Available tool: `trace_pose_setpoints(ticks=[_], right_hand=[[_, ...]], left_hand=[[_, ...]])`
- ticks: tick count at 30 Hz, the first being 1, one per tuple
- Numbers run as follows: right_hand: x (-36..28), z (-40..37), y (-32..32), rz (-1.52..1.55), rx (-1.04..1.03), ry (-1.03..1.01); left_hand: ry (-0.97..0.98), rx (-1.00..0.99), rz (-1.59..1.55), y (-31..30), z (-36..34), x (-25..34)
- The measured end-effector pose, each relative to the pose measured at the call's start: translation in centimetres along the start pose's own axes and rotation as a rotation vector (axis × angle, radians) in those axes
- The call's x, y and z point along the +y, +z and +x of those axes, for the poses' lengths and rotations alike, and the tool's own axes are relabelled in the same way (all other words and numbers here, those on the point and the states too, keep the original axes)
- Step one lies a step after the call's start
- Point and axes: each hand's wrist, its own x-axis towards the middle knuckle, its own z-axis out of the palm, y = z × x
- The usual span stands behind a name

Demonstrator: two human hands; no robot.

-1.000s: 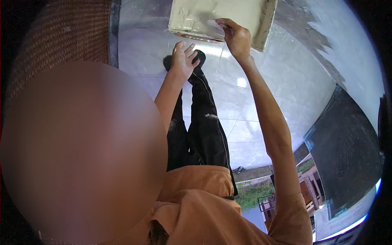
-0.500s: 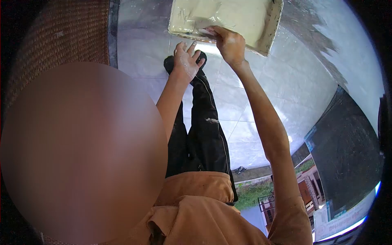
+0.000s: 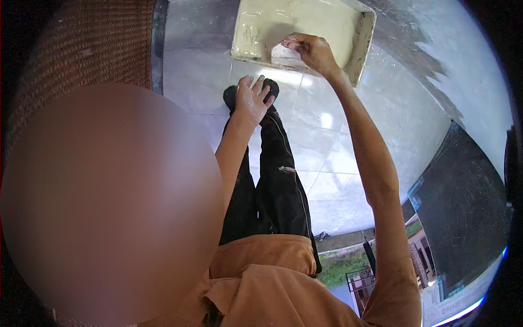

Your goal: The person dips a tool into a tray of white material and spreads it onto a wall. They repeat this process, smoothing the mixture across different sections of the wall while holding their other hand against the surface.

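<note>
My right hand [image 3: 316,52] is closed in a pinch at the near side of a tray [image 3: 364,46] of cream-coloured, wet-looking paste [image 3: 316,19]. Between its fingers is a flat, whitish-pink piece [image 3: 286,53], whose exact kind I cannot make out. It hangs over the tray's near wall, and a shadow falls on the paste beside it. My left hand [image 3: 251,103] is empty and open, its fingers spread and smeared with white. That hand hovers above my shoes, apart from the tray.
Pale glossy floor tiles [image 3: 321,141] lie below. A brown woven surface [image 3: 103,49] stands at the left, and a partly white-coated wall [image 3: 447,60] at the right. A large dark panel [image 3: 463,218] stands at the lower right. My legs in black trousers [image 3: 275,180] extend towards the tray.
My right hand has lifted slightly and turned, showing more of the flat piece. In view, the tray and my left hand sit slightly lower and further right.
</note>
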Motion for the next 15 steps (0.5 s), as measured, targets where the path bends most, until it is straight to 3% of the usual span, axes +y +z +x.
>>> trace_pose_setpoints(ticks=[2, 4, 5, 6, 9, 12, 15], right_hand=[[1.3, 0.4, -0.9, 0.071, -0.059, 0.026], [1.4, 0.8, -2.5, 0.159, -0.153, 0.199], [1.2, 0.2, -3.0, 0.350, -0.077, 0.195], [0.3, -0.5, -3.8, 0.341, -0.067, 0.184], [-1.6, -2.6, -5.9, 0.702, 0.002, 0.427], [-5.2, -4.5, -7.3, 1.016, 0.235, 0.528], [-10.4, -5.9, -10.3, 1.323, 0.340, 0.426]], left_hand=[[0.005, 0.012, -0.003, 0.2, -0.8, -0.1], [-0.001, 0.045, -0.012, 0.3, -1.4, 0.1], [0.014, 0.052, 0.004, 0.5, -1.8, 0.2], [0.021, 0.036, 0.005, 0.6, -2.7, 0.5], [0.110, -0.065, 0.157, 1.8, -5.0, 1.6], [0.219, -0.121, 0.250, 4.0, -7.5, 2.8], [0.340, -0.208, 0.392, 6.9, -10.7, 4.7]])
